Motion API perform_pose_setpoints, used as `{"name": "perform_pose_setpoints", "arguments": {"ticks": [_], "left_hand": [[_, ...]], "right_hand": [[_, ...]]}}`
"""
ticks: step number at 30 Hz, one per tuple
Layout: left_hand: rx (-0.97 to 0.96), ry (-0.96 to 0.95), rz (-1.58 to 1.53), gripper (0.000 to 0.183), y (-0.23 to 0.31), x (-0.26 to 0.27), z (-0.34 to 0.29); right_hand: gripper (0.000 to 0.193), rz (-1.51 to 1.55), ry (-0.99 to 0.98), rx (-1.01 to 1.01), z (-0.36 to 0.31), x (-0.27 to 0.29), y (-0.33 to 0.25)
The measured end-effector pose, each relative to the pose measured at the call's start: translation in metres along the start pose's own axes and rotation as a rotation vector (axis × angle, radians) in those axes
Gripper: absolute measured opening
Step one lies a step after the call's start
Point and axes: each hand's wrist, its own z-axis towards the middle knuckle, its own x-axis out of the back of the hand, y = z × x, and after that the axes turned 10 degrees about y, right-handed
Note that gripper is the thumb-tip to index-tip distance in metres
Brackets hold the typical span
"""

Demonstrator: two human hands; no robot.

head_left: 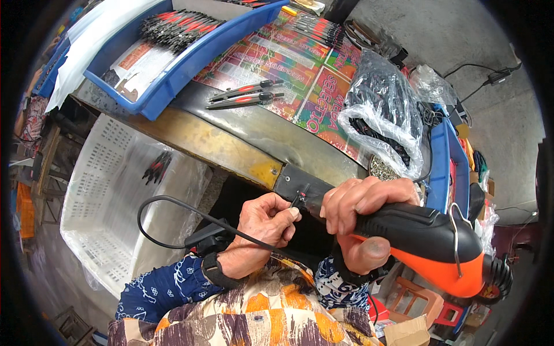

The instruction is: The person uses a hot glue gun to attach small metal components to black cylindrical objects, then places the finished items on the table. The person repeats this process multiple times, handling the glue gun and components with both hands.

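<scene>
My right hand (366, 210) is wrapped round an orange and black electric screwdriver (441, 239), its front end pointing left toward the bench edge. My left hand (262, 225) is closed in a pinch on a small dark part beside a dark metal plate (291, 183) fixed at that edge. Fingers hide most of the part, so its kind is unclear. A few black and red drawing compasses (245, 95) lie farther back on the metal bench strip (254, 128).
A blue tray (141, 106) of black and red compasses stands at far left. Below it is a white crate (92, 196). A clear bag (381, 92) of black parts and small screws (382, 168) sit on the right. A black cord (173, 199) loops over my left wrist.
</scene>
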Motion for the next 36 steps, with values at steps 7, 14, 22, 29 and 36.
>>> {"name": "perform_pose_setpoints", "arguments": {"ticks": [7, 14, 22, 29, 36], "left_hand": [[0.017, 0.013, 0.004, 0.009, -0.001, -0.001, -0.001], [0.015, 0.014, 0.023, 0.008, -0.002, -0.001, 0.0], [0.005, -0.009, 0.014, 0.01, 0.0, 0.0, 0.0], [0.009, -0.011, 0.019, 0.012, -0.001, 0.002, 0.001], [-0.005, -0.024, -0.012, 0.012, -0.003, 0.003, 0.003]], "right_hand": [[0.057, -0.029, 0.033, -0.024, -0.002, 0.001, -0.001], [0.063, -0.044, 0.075, -0.05, -0.003, 0.002, -0.002], [0.066, -0.044, 0.055, -0.059, -0.001, -0.002, -0.008], [0.065, -0.05, 0.034, -0.074, 0.001, -0.006, -0.012], [0.066, -0.045, 0.069, -0.073, 0.002, -0.011, -0.009]]}}
